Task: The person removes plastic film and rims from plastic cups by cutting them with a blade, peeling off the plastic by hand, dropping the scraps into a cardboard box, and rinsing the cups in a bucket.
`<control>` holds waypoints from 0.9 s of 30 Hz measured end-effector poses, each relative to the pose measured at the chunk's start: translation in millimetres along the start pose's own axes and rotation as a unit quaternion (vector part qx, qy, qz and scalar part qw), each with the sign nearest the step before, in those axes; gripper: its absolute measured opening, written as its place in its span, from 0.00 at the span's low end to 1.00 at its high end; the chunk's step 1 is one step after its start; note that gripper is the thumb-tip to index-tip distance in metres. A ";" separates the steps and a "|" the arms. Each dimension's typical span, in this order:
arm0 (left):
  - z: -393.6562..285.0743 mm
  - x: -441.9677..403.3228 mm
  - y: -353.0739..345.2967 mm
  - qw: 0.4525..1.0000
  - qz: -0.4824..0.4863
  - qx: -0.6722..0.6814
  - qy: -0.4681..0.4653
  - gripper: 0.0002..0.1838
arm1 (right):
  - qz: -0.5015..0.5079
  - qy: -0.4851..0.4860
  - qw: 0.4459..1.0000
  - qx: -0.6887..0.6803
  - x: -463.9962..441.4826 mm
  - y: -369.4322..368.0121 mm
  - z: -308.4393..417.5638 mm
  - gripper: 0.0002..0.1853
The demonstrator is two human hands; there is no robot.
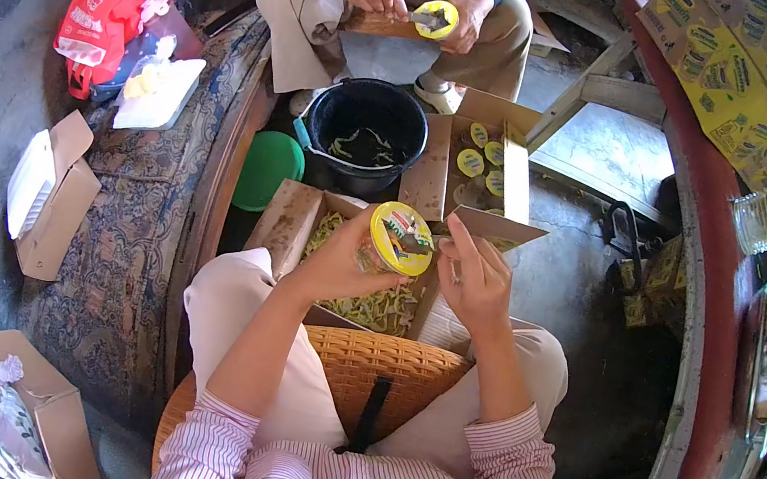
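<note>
My left hand (345, 258) is wrapped round a clear plastic cup with a printed yellow lid (401, 238), tilted so that its top faces me. My right hand (475, 280) is closed in a pinch just right of the lid, its index finger pointing up. From its fingers a thin knife-like tool (417, 243) seems to reach over the lid, its handle hidden. Below my hands stands a cardboard box (282, 223) holding yellow-green strips (361, 312). Beyond it, a box (519, 186) contains several yellow-lidded cups (470, 162).
Opposite me a seated person's hands (465, 25) hold a blade against another yellow-lidded cup (437, 19). Between us are a black bucket (358, 179) with strips inside and a green lid (270, 172). A patterned couch (115, 235) lies left; a wooden frame (620, 97) stands right.
</note>
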State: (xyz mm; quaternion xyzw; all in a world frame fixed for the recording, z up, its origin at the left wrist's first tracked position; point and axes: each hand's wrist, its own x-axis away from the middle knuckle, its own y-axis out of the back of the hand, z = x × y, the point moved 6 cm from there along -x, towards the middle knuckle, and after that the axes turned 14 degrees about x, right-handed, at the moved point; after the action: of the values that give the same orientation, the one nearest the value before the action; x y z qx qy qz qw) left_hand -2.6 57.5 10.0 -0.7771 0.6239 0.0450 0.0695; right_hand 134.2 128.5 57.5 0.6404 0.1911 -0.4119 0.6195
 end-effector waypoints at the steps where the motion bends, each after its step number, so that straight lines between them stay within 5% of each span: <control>1: 0.3 -0.3 0.3 1.000 -0.001 0.003 0.006 0.37 | 0.000 0.002 1.000 -0.001 -0.3 -0.1 0.7 0.26; 20: 2.1 1.6 1.9 0.999 0.019 -0.024 0.025 0.34 | -0.017 0.011 1.000 -0.004 2.6 -3.0 4.8 0.26; 27: -0.1 -0.5 3.1 0.994 -0.013 -0.095 -0.061 0.34 | 0.016 -0.015 1.000 -0.006 1.5 -2.7 7.3 0.26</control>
State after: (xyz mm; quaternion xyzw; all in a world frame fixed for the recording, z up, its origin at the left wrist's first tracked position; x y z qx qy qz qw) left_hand -5.8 57.3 10.0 -0.7841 0.6012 0.1502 0.0339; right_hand 130.9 121.7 55.4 0.6337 0.1741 -0.4102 0.6324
